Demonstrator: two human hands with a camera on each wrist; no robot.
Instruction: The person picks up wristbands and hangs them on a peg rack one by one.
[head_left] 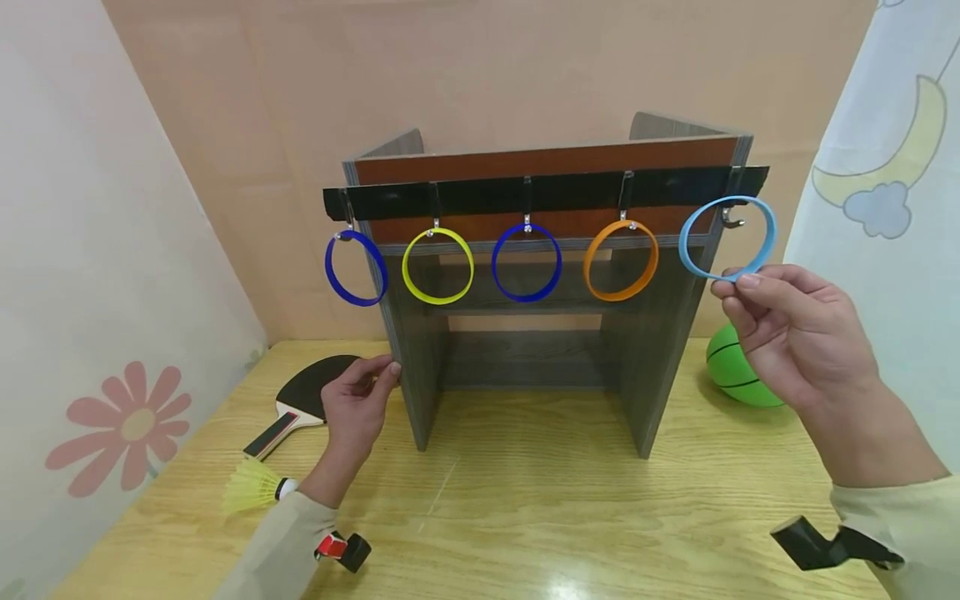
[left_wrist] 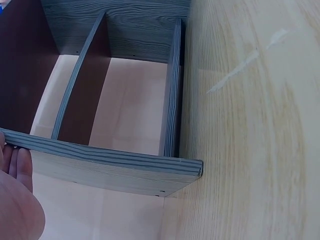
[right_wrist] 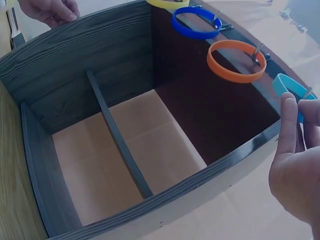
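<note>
In the head view, my right hand [head_left: 813, 333] pinches the bottom of a light blue wristband [head_left: 770, 242] between thumb and fingers. The rightmost metal hook [head_left: 733, 220] shows through this band; I cannot tell whether they touch. My left hand [head_left: 360, 400] grips the front edge of the left side panel of a grey wooden shelf [head_left: 663, 350], its thumb at the edge. Along a black strip [head_left: 480, 196] hang a blue wristband [head_left: 330, 271], a yellow wristband [head_left: 406, 267], another blue wristband [head_left: 495, 265] and an orange wristband [head_left: 588, 265], each from its own hook.
Left of the shelf, a table tennis paddle [head_left: 300, 390] and a yellow shuttlecock [head_left: 251, 486] lie on the wooden table [head_left: 525, 517]. A green ball [head_left: 727, 367] sits behind my right hand. Curtains with printed pictures flank both sides.
</note>
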